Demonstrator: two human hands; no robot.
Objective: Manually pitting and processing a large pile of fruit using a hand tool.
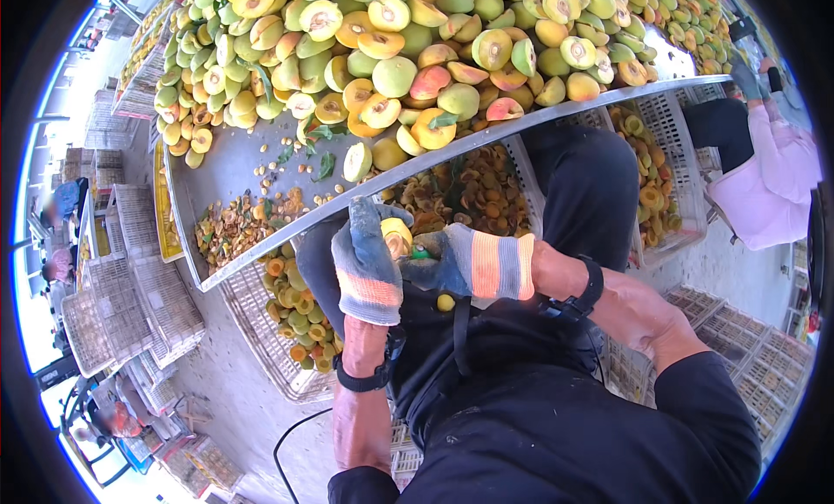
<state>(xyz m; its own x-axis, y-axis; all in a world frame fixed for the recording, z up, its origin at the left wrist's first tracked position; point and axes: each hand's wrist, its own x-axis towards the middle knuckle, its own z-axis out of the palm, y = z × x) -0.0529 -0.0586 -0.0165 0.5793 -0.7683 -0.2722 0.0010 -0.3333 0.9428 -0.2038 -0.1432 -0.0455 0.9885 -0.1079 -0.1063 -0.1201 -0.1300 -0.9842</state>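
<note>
Both hands wear knitted work gloves, blue-grey with orange bands. My left hand (370, 263) grips a halved yellow apricot (395, 235) with its stone side showing. Touching or close beside that fruit, my right hand (456, 259) is closed on a small tool with a green part (421, 252); its working end is hidden between the hands. Just beyond the hands runs the metal rim of a sorting table (365, 188). Halved green, yellow and reddish apricots (378, 74) are heaped on it. Stones and scraps (244, 224) lie in its left corner.
Under the table edge a crate holds fruit scraps (485, 191). Plastic crates of halved fruit stand at left (234, 302) and right (684, 171) of my knees. Empty-looking crates (163, 295) are stacked farther left. A co-worker in pink (769, 171) sits at the right.
</note>
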